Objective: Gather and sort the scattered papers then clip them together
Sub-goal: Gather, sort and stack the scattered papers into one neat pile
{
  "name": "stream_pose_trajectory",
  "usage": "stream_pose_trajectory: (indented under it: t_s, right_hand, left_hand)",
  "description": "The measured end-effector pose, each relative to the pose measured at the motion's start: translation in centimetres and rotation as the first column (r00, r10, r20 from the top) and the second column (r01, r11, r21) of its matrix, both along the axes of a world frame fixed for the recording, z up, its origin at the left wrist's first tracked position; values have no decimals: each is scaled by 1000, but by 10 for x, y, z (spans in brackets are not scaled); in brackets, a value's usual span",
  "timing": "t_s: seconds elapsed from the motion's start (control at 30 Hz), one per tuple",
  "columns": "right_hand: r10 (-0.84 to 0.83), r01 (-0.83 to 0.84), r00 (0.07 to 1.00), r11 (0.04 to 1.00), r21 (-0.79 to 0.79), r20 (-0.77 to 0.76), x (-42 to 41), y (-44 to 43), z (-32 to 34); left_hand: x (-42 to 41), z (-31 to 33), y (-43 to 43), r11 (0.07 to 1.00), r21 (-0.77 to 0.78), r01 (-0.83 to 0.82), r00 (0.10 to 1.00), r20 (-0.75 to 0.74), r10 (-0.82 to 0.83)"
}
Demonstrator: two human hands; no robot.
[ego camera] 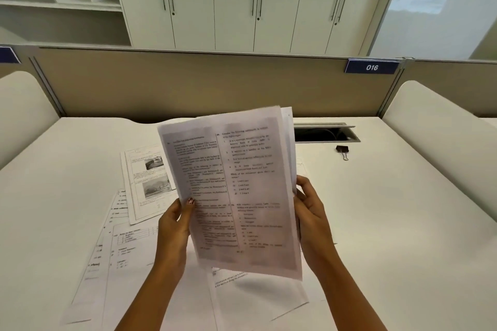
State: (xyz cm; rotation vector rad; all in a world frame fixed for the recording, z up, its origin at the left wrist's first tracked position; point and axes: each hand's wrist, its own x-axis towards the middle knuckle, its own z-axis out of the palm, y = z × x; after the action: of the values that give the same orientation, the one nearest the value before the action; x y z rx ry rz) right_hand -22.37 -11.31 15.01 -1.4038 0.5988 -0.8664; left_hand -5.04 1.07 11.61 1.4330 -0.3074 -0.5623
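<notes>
I hold a small stack of printed papers [236, 191] upright above the white desk, text facing me. My left hand [174, 226] grips the stack's left edge with the thumb on the front sheet. My right hand [312, 215] grips its right edge. Several other printed sheets [145, 183] lie scattered and overlapping on the desk [390, 223] beneath and to the left of the held stack, one with photos on it. Another sheet [255, 293] lies under my forearms. A black binder clip [342, 150] lies on the desk at the far right, apart from both hands.
A cable slot [326, 134] is cut into the desk just behind the clip. A beige partition [188, 83] with a blue tag reading 016 [372, 67] closes off the back. White side panels flank the desk, and white cabinets stand beyond.
</notes>
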Motion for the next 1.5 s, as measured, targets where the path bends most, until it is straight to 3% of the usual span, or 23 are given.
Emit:
stream_pose_trajectory:
  t_s: [0.17,0.3,0.37,0.6,0.83,0.97,1.2,1.33,1.5]
  right_hand:
    - [-71,74,996,996,43,-61,-1,-2,-12]
    - [-26,19,999,990,142,42,-1,5,-15]
    - [-3,-1,999,998,68,50,0,6,-13]
    - [-89,60,987,976,-209,-130,8,9,-13]
    - [-156,157,987,961,-227,26,14,3,-6]
    - [-191,190,981,960,-205,12,16,-1,-10]
    - [-289,280,957,948,-153,-37,18,15,-48]
    - [-306,303,951,950,-80,-39,20,28,-63]
    - [-310,309,951,945,-106,9,17,29,-57]
  left_hand:
    - [-4,-3,0,1000,8,-5,998,62,5]
    - [-7,-3,-2,999,5,-43,997,62,43]
    - [-7,-3,-3,997,4,-72,995,73,71]
    - [-11,5,-6,990,-49,-135,973,181,142]
    - [-7,19,-6,987,-130,-98,936,325,136]
    - [-3,17,-2,976,-198,-87,897,412,164]
    - [-14,-10,-4,996,-75,-47,896,438,75]
    - [-22,-18,-5,995,-28,-99,912,398,102]
    - [-23,-13,-3,987,-18,-160,890,431,152]
